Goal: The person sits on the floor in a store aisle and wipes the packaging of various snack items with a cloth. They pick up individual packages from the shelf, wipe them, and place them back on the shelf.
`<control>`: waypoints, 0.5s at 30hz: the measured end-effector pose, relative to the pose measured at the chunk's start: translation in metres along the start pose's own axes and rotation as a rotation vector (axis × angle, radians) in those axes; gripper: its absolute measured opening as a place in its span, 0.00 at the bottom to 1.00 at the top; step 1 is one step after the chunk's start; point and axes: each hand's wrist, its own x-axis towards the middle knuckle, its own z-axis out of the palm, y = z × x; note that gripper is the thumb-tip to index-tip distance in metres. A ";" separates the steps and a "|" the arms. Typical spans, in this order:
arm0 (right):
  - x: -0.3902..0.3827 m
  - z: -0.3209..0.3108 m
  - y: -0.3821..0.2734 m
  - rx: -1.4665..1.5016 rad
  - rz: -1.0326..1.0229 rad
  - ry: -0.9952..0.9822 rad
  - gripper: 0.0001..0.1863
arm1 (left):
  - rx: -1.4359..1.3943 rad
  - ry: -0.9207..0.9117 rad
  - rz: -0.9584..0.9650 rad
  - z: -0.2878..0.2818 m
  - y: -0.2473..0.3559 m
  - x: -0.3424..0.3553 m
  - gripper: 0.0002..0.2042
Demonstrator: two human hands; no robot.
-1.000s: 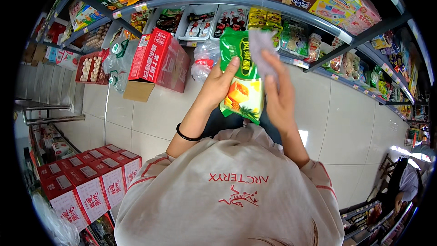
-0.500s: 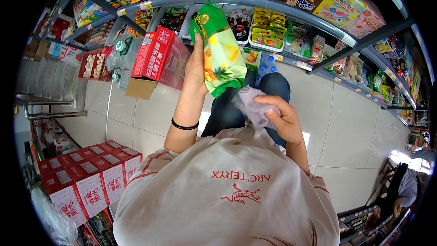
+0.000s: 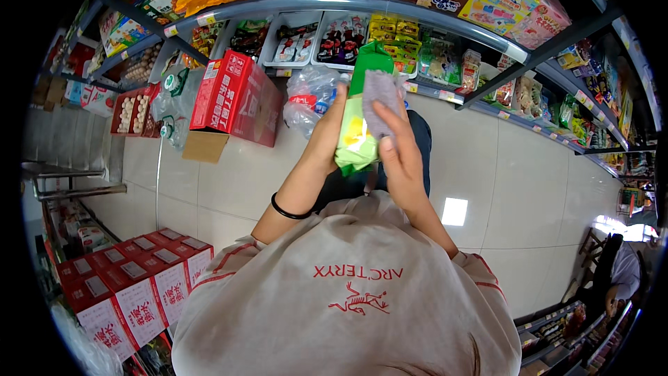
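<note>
My left hand (image 3: pixel 325 143) grips a green and pale-yellow snack package (image 3: pixel 352 145) by its left side, holding it upright in front of my lap. My right hand (image 3: pixel 403 160) has a greyish-purple cloth (image 3: pixel 380 96) under its fingers and presses it against the package's right side. The cloth covers part of the package front. A dark band circles my left wrist. Just beyond the left hand, a clear plastic bag (image 3: pixel 306 90) with bottles in it rests near the lower shelf.
Ahead runs a grey shelf (image 3: pixel 348 1) with snack packs above and white trays (image 3: pixel 287 52) of small packets below. To the left stand a red carton (image 3: pixel 236 101) with an open flap and large clear bottles (image 3: pixel 172 101). Stacked red boxes (image 3: pixel 132 264) are at lower left; a person (image 3: pixel 624 271) is far right.
The package has moved right and turned more upright. My right hand has brought the cloth up from below onto the package. The plastic bag of bottles has come into clearer view.
</note>
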 end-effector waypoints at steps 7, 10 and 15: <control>0.039 -0.019 0.001 -0.374 -0.283 0.033 0.21 | 0.208 -0.241 0.128 0.000 -0.013 -0.028 0.31; 0.058 -0.024 0.004 -0.083 -0.132 0.105 0.21 | 0.137 -0.250 0.127 0.002 -0.017 -0.025 0.31; 0.032 -0.014 -0.015 -0.269 -0.294 -0.125 0.18 | -0.226 -0.185 0.165 -0.013 -0.014 -0.004 0.28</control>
